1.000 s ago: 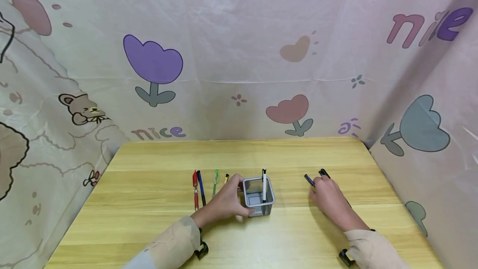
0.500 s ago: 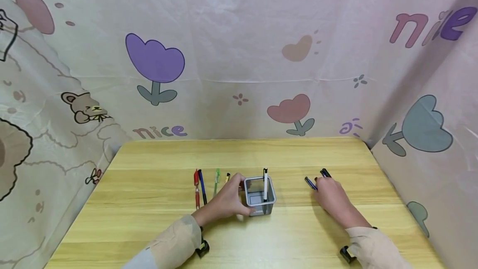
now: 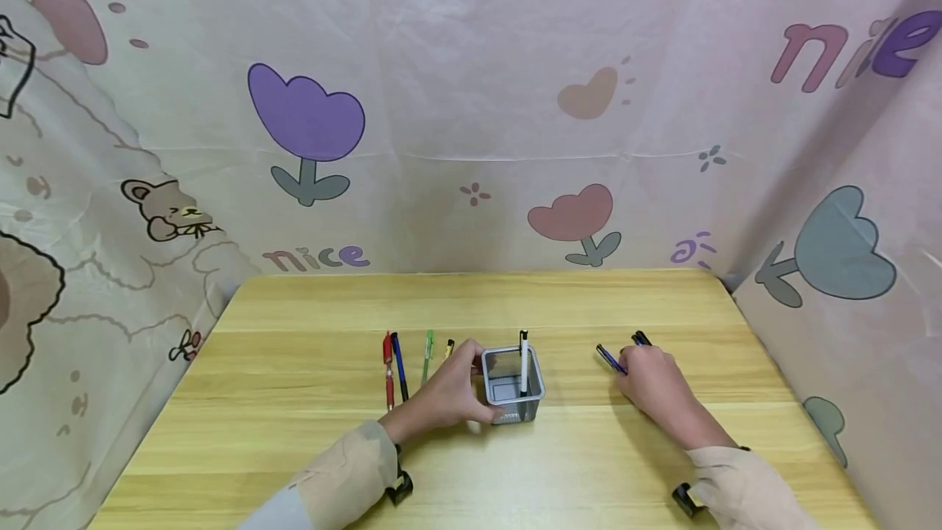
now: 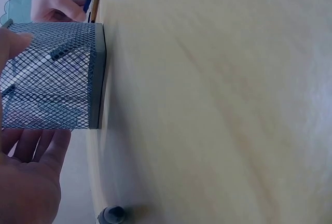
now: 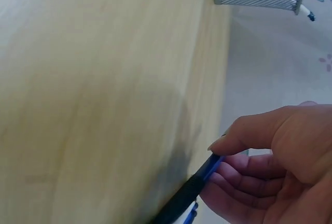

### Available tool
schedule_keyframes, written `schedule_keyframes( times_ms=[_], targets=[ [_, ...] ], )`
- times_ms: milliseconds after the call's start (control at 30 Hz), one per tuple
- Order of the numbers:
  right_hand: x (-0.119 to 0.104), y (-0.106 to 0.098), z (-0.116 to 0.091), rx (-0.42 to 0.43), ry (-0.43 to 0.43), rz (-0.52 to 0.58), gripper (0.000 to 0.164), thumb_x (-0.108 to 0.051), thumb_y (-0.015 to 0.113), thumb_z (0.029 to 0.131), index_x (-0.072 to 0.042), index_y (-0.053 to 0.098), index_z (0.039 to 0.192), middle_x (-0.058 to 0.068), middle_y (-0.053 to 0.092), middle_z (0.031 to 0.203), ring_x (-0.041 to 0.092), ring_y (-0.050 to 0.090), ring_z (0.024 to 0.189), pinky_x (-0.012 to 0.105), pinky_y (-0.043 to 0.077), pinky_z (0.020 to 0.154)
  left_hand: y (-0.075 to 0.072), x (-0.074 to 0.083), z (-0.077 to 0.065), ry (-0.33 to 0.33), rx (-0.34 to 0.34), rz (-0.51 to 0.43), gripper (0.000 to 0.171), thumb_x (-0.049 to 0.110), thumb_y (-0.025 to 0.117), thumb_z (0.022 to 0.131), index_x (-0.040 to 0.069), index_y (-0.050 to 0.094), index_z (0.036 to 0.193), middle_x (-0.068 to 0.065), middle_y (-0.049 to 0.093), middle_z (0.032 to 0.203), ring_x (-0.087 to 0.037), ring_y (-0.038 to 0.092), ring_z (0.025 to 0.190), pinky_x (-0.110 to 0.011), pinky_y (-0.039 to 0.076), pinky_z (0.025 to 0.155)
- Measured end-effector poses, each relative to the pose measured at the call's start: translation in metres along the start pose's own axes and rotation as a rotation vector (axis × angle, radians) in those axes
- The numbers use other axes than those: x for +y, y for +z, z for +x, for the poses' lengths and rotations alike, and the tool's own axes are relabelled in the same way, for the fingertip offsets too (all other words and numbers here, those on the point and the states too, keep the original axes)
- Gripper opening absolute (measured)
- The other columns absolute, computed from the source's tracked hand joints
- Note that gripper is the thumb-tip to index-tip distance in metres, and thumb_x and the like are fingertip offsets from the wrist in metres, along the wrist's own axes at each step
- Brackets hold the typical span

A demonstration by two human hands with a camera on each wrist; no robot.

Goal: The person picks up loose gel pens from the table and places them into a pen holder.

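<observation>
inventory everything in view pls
table: 1, yellow, underneath
mesh cup: 1, grey, on table
white pen: 1, white, in cup
red pen: 1, red, leftmost
blue pen: 1, blue, beside red
green pen: 1, green, right of blue
yellow pen: 1, yellow, left of cup
held pen: 1, blue, right hand
dark pen: 1+, black, beside held pen
backdrop: 1, pale, behind
wrist devices: 2, black, wrists
sleeves: 2, beige, forearms
left hand: 1, bare, on cup
right hand: 1, bare, on held pen

I see two beige sleeves (image 3: pixel 349 460), the left pale grey-blue higher up. Each side carries a small black wrist camera (image 3: pixel 400 487).
</observation>
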State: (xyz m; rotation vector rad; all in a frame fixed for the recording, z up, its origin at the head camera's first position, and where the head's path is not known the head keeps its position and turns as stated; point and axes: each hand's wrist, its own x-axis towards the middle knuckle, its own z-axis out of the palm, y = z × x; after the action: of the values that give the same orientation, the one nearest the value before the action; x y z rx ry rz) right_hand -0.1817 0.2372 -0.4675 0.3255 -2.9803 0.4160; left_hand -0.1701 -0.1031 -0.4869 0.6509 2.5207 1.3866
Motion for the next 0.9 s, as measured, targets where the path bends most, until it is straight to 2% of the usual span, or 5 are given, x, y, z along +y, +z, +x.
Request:
schedule_keyframes(
  times_ms=[133, 367, 533, 733, 900],
  targets=[
    [-0.006, -0.006, 0.000, 0.020, 0.000, 0.041, 0.008, -0.007, 0.078, 0.080, -0.006, 0.071, 0.078, 0.001, 0.065, 0.070, 0.015, 0.056, 0.064, 0.034, 0.050, 0.058, 0.000, 0.000, 0.000, 0.001, 0.000, -0.001, 0.072, 0.026, 0.095, 0.069, 0.012, 0.047, 0.122, -0.008, 0.060, 0.121, -0.016, 0.061, 0.109, -0.033, 0.055, 0.097],
    [-0.020, -0.021, -0.001, 0.007, 0.002, 0.182, 0.006, -0.008, 0.077, 0.083, -0.008, 0.072, 0.086, 0.000, 0.071, 0.077, 0.010, 0.061, 0.068, 0.026, 0.051, 0.061, 0.002, -0.001, 0.000, 0.002, -0.006, -0.003, 0.071, 0.026, 0.094, 0.070, 0.013, 0.047, 0.122, -0.007, 0.059, 0.122, -0.018, 0.062, 0.112, -0.033, 0.055, 0.098],
    [-0.028, -0.027, -0.001, 0.010, 0.017, 0.355, 0.005, -0.007, 0.077, 0.084, -0.009, 0.074, 0.088, -0.001, 0.073, 0.079, 0.008, 0.064, 0.072, 0.020, 0.053, 0.063, 0.002, -0.002, 0.001, 0.008, -0.003, 0.004, 0.071, 0.028, 0.094, 0.070, 0.013, 0.047, 0.121, -0.008, 0.059, 0.121, -0.018, 0.062, 0.111, -0.032, 0.055, 0.097],
    [-0.040, -0.038, -0.004, 0.019, 0.034, 0.510, 0.007, -0.008, 0.077, 0.086, -0.009, 0.075, 0.093, -0.001, 0.075, 0.082, 0.005, 0.066, 0.075, 0.020, 0.053, 0.066, 0.002, -0.003, -0.001, 0.006, -0.001, 0.002, 0.071, 0.027, 0.094, 0.070, 0.013, 0.047, 0.121, -0.007, 0.060, 0.121, -0.016, 0.062, 0.109, -0.031, 0.055, 0.096],
    [-0.048, -0.045, -0.005, 0.016, 0.040, 0.706, 0.013, -0.008, 0.079, 0.088, -0.004, 0.074, 0.099, 0.006, 0.074, 0.088, 0.006, 0.069, 0.080, 0.020, 0.058, 0.073, 0.002, -0.003, 0.001, 0.011, 0.003, -0.004, 0.071, 0.026, 0.094, 0.069, 0.013, 0.047, 0.121, -0.008, 0.059, 0.122, -0.018, 0.062, 0.111, -0.031, 0.055, 0.097]
  ],
)
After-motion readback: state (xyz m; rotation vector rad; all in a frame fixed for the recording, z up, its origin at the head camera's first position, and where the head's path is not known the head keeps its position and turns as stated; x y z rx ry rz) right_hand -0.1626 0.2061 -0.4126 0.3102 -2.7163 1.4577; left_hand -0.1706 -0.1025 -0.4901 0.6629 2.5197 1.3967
